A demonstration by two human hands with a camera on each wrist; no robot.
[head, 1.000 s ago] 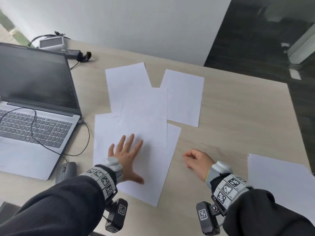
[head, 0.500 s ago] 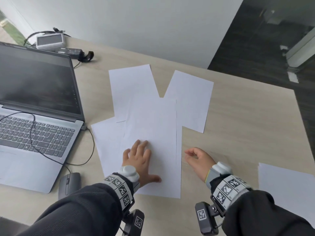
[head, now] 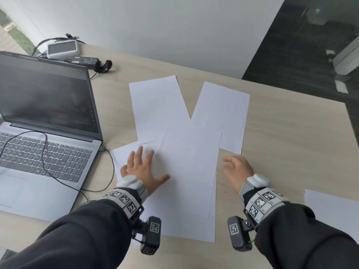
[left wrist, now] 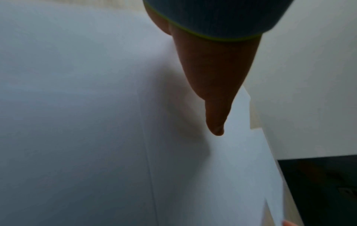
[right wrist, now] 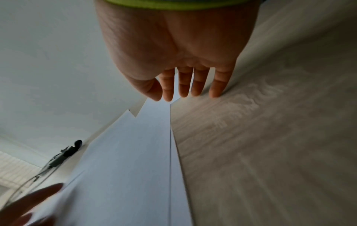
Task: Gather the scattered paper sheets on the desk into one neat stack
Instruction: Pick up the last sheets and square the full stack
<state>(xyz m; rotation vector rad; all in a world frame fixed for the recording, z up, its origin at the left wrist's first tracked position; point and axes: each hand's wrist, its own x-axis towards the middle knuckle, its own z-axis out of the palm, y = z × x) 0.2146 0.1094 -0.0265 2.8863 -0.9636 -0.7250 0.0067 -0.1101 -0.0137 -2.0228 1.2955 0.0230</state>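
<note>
Several white paper sheets lie overlapping on the wooden desk. My left hand presses flat, fingers spread, on the top sheet, which covers a lower sheet almost edge to edge on the right. Two more sheets fan out behind, one back left and one back right. Holding nothing, my right hand hovers on the desk just right of the top sheet's edge with its fingers loosely bent. The left wrist view shows my thumb over white paper.
An open laptop with a black cable across its keyboard fills the left side. A power brick and a small grey device sit at the back left. Another white sheet lies at the right edge.
My left hand has slid the top sheet nearer to me and turned it, so it now lies over the lower sheet. The right hand stays beside the sheets' right edge.
</note>
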